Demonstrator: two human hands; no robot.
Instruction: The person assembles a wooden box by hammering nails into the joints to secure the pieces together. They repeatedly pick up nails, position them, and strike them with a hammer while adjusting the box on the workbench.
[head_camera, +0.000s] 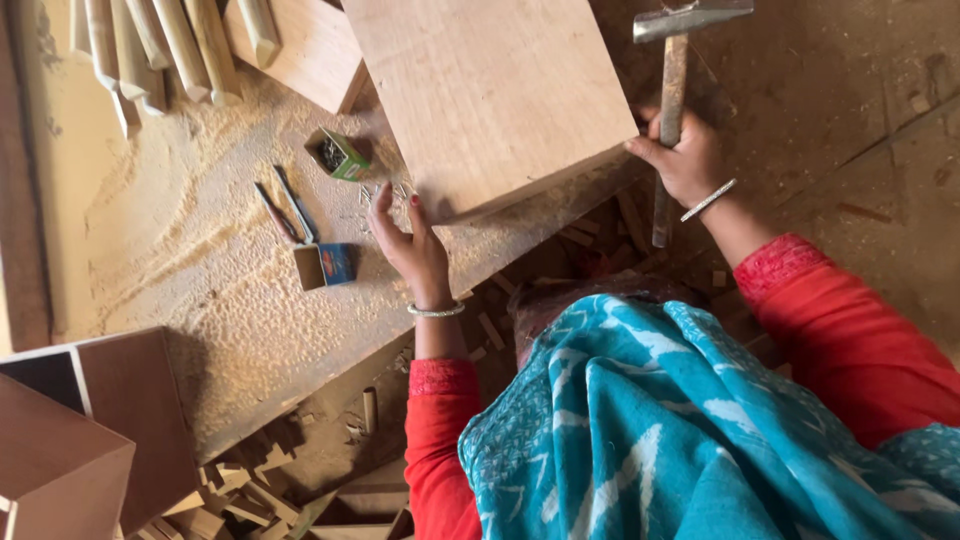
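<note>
Nearest the camera, a blue patterned cloth (690, 430) and red sleeves (850, 340) are seen, with offcuts of wood (230, 490) scattered on the floor at the near left beside a brown open-sided box (120, 400).

Just beyond, the left hand (412, 245) is held open, fingers spread, over the sawdust-covered workbench (200, 270); nothing is gripped by it, and its fingertips lie just beside the near corner of a pale square wooden board (490, 90) and a scatter of small nails (385, 192). The right hand (688, 160) is closed around the wooden handle of a steel-headed hammer (672, 95). The hammer's long axis runs near to far, almost upright in the picture, with the head at the far end and its cross-piece pointing left and right, to the right of the board's right edge.

The step in hand is judged to be the fetching of a nail for the board. A nail would need to be pinched, stood on the board and steadied before the hammer is brought over it.

Further left, a small blue box (325, 265), dark pliers (285, 212) and a green nail box (338, 154) are laid out. At the far left, turned wooden legs (160, 45) are stacked.
</note>
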